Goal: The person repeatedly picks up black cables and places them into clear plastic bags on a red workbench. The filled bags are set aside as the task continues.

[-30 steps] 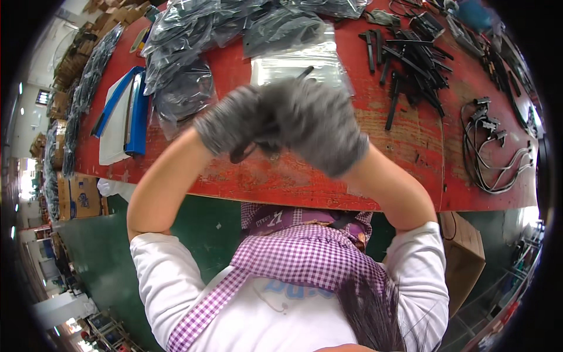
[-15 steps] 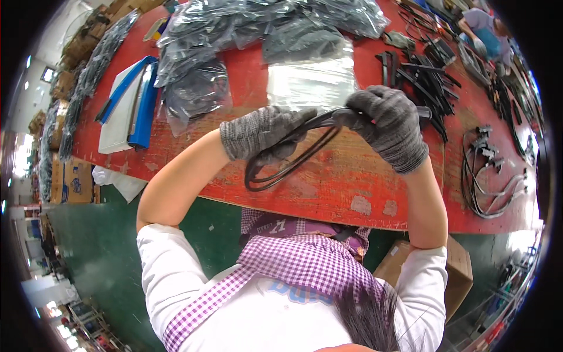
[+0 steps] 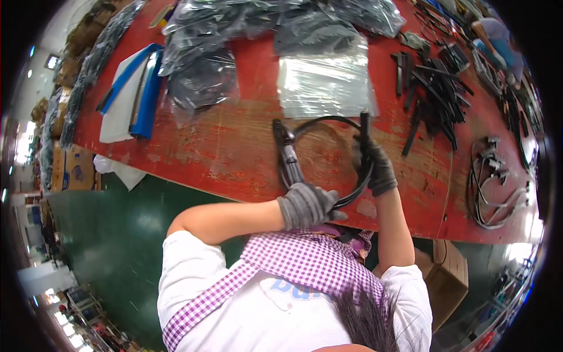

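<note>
A black cable (image 3: 328, 118) is bent into a wide loop above the near part of the table, with a dark end piece and a grey sleeve-like section on its left side. My left hand (image 3: 309, 205), in a grey knit glove, is closed on the loop's lower part, close to the table's front edge. On the right side of the loop, my right hand (image 3: 376, 167), gloved alike, grips the cable beside an upright black end piece (image 3: 365, 127). Its fingers are partly hidden behind the cable.
Clear plastic bags (image 3: 322, 82) lie beyond the loop, below a heap of bagged dark items (image 3: 223, 23). A blue-and-white sealer-like tool (image 3: 141, 100) sits at the left. Black strips (image 3: 437, 94) and coiled cables (image 3: 487, 182) lie at the right. A person (image 3: 498, 44) is at far right.
Both hands have come nearer my body. The bundled cable has spread into a wide loop, with my left hand now at its bottom and my right hand lower on its right side.
</note>
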